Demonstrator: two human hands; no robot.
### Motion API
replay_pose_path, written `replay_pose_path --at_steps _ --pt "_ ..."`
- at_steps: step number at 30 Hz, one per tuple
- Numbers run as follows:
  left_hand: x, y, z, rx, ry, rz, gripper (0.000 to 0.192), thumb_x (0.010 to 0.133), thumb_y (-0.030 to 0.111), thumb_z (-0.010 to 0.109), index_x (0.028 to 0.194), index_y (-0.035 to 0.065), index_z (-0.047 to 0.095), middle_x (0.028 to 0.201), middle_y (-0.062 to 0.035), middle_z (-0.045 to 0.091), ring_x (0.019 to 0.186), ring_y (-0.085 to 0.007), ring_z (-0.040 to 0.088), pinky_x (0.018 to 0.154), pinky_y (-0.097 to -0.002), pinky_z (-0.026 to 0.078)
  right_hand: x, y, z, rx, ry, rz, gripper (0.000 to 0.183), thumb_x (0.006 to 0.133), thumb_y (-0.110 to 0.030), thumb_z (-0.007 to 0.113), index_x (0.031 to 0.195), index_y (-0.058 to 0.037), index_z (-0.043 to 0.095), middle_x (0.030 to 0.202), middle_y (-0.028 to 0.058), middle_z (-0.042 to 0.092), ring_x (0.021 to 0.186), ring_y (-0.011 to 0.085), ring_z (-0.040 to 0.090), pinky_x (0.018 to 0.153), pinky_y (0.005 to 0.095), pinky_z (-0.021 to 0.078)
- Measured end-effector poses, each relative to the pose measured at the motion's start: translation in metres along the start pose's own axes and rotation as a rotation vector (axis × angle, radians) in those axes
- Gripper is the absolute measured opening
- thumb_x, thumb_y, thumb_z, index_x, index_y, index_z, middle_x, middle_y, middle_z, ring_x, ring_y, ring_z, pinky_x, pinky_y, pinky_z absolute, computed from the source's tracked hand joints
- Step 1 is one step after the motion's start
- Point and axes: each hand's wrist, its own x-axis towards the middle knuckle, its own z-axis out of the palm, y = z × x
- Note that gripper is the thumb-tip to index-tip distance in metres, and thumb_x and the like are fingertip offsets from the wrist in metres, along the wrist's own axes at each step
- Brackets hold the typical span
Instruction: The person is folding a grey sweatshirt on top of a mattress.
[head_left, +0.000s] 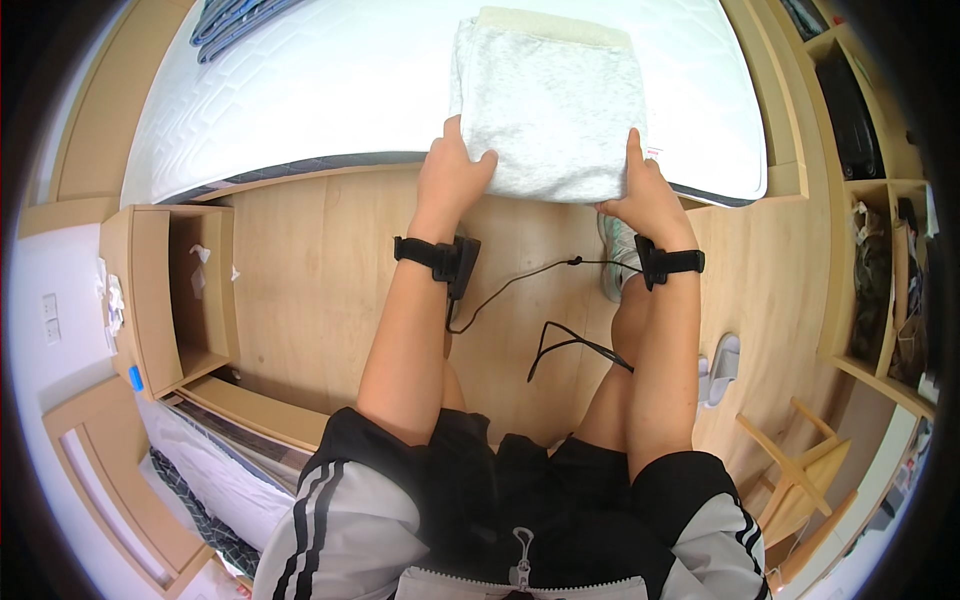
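Note:
A folded light grey heather garment (551, 112) with a cream band along its far edge is between my hands, over the near edge of a white mattress (337, 97). My left hand (454, 169) grips its near left side, thumb on top. At the near right corner, my right hand (649, 184) holds it with the fingers along the side. Which parts of the garment rest on the mattress I cannot tell. Black straps with small devices (457, 262) circle both wrists, and a thin black cable (517, 277) runs between them.
A folded blue garment (240, 26) lies at the mattress's far left. An open-fronted wooden nightstand (165, 292) stands left, beside another bed (225, 465). On the right are grey slippers (724, 367), a wooden chair (806, 472) and filled shelves (855, 270). A cable loop (570, 341) hangs below my arms.

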Motion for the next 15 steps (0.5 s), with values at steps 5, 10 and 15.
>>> replay_pose_path --at_steps 5,10,15 --pt "-0.0008 0.0027 -0.0008 -0.015 -0.018 -0.007 0.068 0.085 0.025 0.069 0.139 -0.0060 0.042 0.121 -0.0306 0.062 0.110 -0.0413 0.063 0.094 -0.0448 0.050 0.0034 0.0067 0.0032 0.021 -0.011 -0.021 0.121 0.069 -0.025 0.086 0.157 -0.0007 0.008 0.125 0.0371 0.052 0.110 0.0480 0.061 0.091 0.0444 0.0544" --pt "-0.0010 0.0024 -0.0029 -0.013 -0.034 0.002 0.069 0.085 0.027 0.069 0.140 -0.0048 0.042 0.123 -0.0310 0.061 0.112 -0.0419 0.062 0.094 -0.0455 0.050 0.0008 0.0005 0.0013 0.020 0.017 -0.023 0.123 0.065 -0.016 0.088 0.155 0.0066 0.008 0.118 0.0357 0.058 0.112 0.0435 0.061 0.095 0.0419 0.0508" --pt "0.0006 0.0000 0.0001 -0.016 -0.027 0.008 0.070 0.084 0.026 0.069 0.140 -0.0048 0.042 0.123 -0.0309 0.061 0.112 -0.0414 0.062 0.095 -0.0454 0.050 0.0003 0.0002 0.0009 0.004 0.034 -0.025 0.123 0.064 -0.014 0.088 0.155 0.0061 0.009 0.118 0.0361 0.058 0.112 0.0437 0.061 0.096 0.0416 0.0503"
